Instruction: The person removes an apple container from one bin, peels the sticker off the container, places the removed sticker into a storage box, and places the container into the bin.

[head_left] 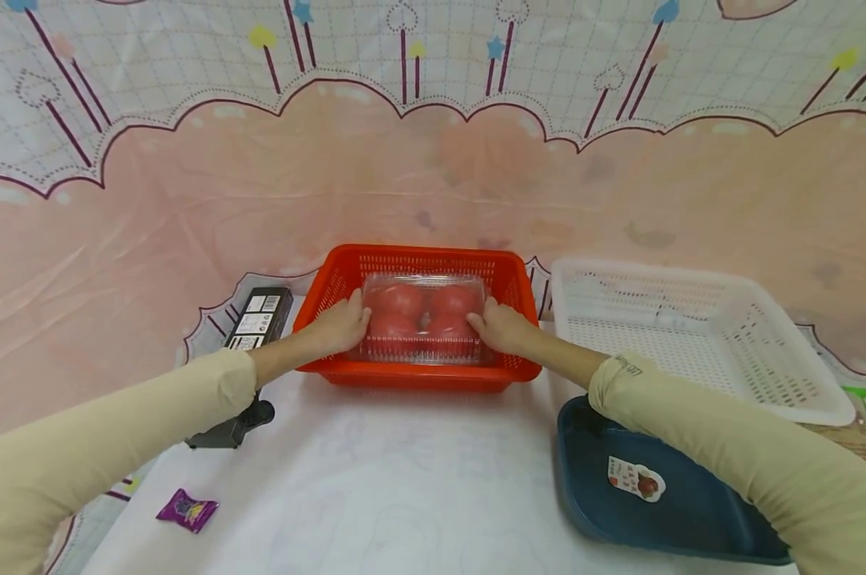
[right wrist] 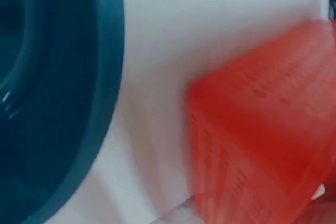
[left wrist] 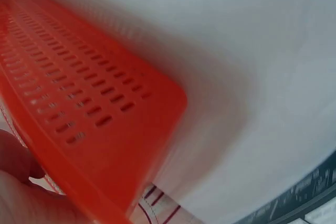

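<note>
A clear plastic clamshell box (head_left: pixel 422 351) with several round red fruits (head_left: pixel 400 302), which look like tomatoes, is in the red basket (head_left: pixel 411 379). My left hand (head_left: pixel 344 322) grips the left side of the box, thumb toward the front. On the opposite side my right hand (head_left: pixel 503 326) holds it in the same way. Most of the fingers are hidden behind the box sides. The left wrist view shows the basket's slotted wall (left wrist: pixel 89 87) and part of the left hand (left wrist: pixel 31 198). In the right wrist view the basket (right wrist: pixel 252 129) is blurred.
To the right stands a white basket (head_left: pixel 692 343), and a dark blue tray (head_left: pixel 677 519) bearing a fruit-picture label (head_left: pixel 636 477) lies nearer, partly under the right sleeve. On the left are a black device with white labels (head_left: pixel 256 319) and a purple-wrapped candy (head_left: pixel 187 511).
</note>
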Demonstrator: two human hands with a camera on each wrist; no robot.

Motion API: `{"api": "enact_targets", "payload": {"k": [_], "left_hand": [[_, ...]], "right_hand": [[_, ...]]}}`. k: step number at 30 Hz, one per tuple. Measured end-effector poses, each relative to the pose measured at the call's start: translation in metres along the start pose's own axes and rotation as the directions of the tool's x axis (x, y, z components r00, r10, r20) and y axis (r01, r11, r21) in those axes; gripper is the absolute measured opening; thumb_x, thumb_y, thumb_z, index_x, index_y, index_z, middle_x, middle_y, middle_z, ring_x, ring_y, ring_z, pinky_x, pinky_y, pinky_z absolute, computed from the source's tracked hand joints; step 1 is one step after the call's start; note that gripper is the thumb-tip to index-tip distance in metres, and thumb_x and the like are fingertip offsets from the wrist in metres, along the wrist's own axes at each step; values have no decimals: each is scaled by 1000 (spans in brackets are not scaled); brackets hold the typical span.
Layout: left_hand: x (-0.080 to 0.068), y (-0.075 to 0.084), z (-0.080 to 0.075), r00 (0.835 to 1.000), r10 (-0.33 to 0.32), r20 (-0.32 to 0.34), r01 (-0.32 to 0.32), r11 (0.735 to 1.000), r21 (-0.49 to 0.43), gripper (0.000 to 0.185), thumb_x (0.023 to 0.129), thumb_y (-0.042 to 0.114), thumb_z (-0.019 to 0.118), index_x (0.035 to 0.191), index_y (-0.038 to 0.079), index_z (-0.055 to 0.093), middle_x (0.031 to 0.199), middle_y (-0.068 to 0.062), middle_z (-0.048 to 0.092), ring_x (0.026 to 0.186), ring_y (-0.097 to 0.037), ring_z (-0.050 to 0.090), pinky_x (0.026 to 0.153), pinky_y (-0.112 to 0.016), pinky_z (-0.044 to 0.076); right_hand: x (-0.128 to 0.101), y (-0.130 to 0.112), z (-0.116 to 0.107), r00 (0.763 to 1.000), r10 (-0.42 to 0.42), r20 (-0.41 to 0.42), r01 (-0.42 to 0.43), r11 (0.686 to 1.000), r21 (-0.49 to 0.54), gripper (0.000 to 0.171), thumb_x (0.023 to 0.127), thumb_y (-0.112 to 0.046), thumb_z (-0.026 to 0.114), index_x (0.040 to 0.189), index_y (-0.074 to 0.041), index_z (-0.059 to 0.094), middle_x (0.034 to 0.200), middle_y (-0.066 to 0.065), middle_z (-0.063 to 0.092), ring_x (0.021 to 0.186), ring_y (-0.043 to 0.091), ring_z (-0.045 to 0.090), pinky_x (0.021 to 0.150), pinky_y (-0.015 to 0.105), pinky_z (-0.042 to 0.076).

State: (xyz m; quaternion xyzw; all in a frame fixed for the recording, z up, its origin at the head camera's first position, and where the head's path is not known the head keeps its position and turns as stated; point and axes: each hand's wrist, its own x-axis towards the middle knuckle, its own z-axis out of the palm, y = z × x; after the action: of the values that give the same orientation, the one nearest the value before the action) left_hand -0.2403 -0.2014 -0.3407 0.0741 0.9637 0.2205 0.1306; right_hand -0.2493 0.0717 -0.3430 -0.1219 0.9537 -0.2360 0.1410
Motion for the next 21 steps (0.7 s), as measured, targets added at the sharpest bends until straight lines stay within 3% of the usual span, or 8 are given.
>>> {"api": "enact_targets", "payload": {"k": [3,7,11,16,19,21], "left_hand": [[3,1,-2,999,10,-44,-7,998,63,65,103,28,39,154,-1,10,146,-28,36,128,-45,46,107,-59,39],[1,2,-3,994,52,-96,-42,993,109,72,101,36,43,156,5,8,157,-26,20,141,-49,27,113,-65,25],[-13,8,1,971,177,-161,-143,968,206,73,99,43,46,156,11,15,159,-21,22,143,-45,26,114,-67,22],[-55,24,17,909,374,-186,-281,877,389,68,97,50,48,154,21,27,159,-12,30,145,-40,27,115,-70,15],[-92,35,30,878,454,-150,-352,827,438,66,94,54,50,152,27,32,158,-8,34,146,-38,27,116,-69,16],[-114,42,38,871,482,-97,-396,805,442,67,94,58,48,152,29,32,158,-6,34,147,-37,27,116,-68,16]], "right_hand": [[0,1,-5,1000,-19,-14,19,1000,-16,58,100,-37,49,142,1,36,122,20,61,106,29,64,97,44,54],[-4,2,-10,990,-115,-84,103,985,-137,72,98,-43,52,151,-3,26,146,21,45,131,37,49,104,54,45],[-20,-3,-11,968,-223,-114,186,946,-265,70,96,-47,52,152,-9,31,153,18,38,137,38,43,107,56,42],[-71,-13,-1,942,-328,-66,275,871,-408,67,95,-54,48,148,-14,40,154,16,37,139,38,40,111,59,36],[-114,-11,10,914,-403,-34,349,828,-440,69,91,-61,50,146,-19,44,154,12,40,140,34,40,112,59,35],[-139,-7,17,895,-446,-27,389,808,-443,72,89,-66,48,146,-23,45,153,8,42,139,32,40,112,59,35]]}}
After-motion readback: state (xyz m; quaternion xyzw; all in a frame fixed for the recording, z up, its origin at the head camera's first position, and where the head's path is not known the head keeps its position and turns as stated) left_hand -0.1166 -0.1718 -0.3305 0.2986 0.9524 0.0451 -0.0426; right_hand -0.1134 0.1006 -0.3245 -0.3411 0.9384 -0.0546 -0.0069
